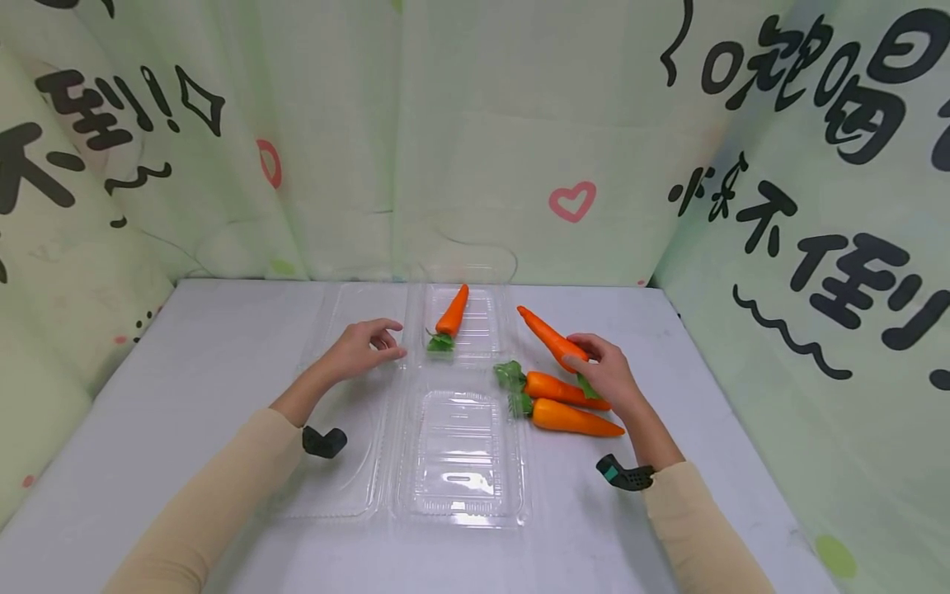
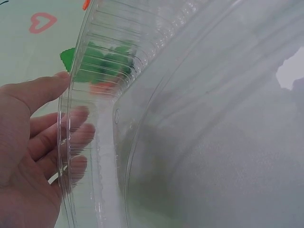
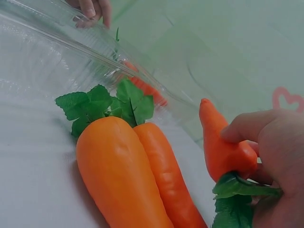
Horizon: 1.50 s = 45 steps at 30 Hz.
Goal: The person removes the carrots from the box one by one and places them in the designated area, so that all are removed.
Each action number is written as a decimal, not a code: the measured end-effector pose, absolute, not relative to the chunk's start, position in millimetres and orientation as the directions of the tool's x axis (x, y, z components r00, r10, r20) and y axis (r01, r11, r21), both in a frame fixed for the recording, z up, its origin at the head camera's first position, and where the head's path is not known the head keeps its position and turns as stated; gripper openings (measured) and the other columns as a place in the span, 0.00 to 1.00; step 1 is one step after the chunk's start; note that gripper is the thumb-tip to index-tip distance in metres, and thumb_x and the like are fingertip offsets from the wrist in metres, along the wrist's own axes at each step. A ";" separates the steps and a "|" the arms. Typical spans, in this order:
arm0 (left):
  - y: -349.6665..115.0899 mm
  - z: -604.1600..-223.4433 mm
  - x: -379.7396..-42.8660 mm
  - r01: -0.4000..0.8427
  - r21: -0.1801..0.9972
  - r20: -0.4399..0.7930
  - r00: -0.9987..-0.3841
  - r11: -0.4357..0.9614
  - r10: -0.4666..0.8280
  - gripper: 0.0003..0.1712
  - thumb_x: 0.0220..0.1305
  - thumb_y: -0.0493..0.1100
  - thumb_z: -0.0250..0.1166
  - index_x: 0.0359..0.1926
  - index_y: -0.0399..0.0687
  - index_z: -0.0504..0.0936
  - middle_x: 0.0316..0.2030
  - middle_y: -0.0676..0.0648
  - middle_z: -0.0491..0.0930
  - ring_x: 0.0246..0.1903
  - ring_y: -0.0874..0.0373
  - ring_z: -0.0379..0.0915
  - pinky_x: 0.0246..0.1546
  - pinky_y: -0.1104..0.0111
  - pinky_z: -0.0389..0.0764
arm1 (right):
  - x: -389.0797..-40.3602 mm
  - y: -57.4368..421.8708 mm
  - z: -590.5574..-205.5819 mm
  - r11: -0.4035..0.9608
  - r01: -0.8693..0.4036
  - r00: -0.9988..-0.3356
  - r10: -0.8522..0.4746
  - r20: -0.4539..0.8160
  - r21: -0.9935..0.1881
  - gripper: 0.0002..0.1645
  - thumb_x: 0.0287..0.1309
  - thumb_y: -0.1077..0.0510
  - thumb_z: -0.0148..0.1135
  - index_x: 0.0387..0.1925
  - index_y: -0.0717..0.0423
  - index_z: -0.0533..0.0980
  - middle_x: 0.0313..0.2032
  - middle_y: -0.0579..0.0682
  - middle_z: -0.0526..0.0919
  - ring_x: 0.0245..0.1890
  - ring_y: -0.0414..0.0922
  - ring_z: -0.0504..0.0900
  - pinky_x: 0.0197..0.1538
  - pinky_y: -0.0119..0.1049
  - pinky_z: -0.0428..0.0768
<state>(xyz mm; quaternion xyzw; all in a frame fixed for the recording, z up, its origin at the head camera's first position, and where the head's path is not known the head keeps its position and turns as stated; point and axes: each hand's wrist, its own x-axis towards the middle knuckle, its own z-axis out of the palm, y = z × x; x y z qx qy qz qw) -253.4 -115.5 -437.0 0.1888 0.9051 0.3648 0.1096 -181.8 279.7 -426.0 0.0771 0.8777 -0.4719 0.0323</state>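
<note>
My right hand (image 1: 604,370) grips a carrot (image 1: 547,334) near its leafy end, tip pointing up and away; the right wrist view shows thumb and fingers around it. Below that hand lie two more carrots, a nearer one (image 1: 575,418) and a farther one (image 1: 552,385), side by side with leaves to the left. Another carrot (image 1: 454,312) lies in the far clear plastic box (image 1: 482,330), its leaves toward me. Beside that box is my left hand (image 1: 367,346), fingers loosely bent, thumb and forefinger apart. In the left wrist view its fingers show through the clear rim.
Nearer me stands a second clear plastic box (image 1: 460,454), its leafy neighbours overlapping its right rim. Flat clear lids (image 1: 341,470) spread to the left of the boxes. A printed green curtain (image 1: 475,165) surrounds the white table (image 1: 185,371) at the back and sides.
</note>
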 end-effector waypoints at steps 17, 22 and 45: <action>-117.1 -439.6 -253.4 0.272 0.698 -0.056 -0.901 0.662 0.429 0.31 0.61 0.49 0.67 0.62 0.42 0.73 0.40 0.45 0.82 0.43 0.52 0.75 0.43 0.64 0.78 | -175.9 286.8 -429.6 0.557 0.195 -0.981 0.118 -0.156 -0.807 0.27 0.67 0.56 0.53 0.66 0.55 0.66 0.63 0.60 0.71 0.58 0.55 0.69 0.64 0.50 0.72; -116.9 -439.6 -253.2 0.276 0.697 -0.055 -0.900 0.662 0.432 0.31 0.61 0.49 0.67 0.62 0.42 0.73 0.40 0.45 0.82 0.42 0.53 0.75 0.43 0.64 0.78 | -173.4 290.1 -429.1 0.563 0.187 -0.982 0.118 -0.145 -0.805 0.26 0.67 0.58 0.52 0.65 0.56 0.67 0.63 0.60 0.71 0.58 0.56 0.70 0.64 0.51 0.72; -115.6 -438.4 -251.8 0.265 0.695 -0.064 -0.904 0.669 0.423 0.30 0.62 0.49 0.66 0.62 0.42 0.73 0.40 0.45 0.81 0.43 0.52 0.75 0.45 0.62 0.79 | -173.0 299.6 -434.3 0.614 0.187 -0.982 0.094 -0.163 -0.767 0.26 0.65 0.60 0.51 0.64 0.57 0.67 0.62 0.60 0.71 0.57 0.55 0.69 0.63 0.51 0.73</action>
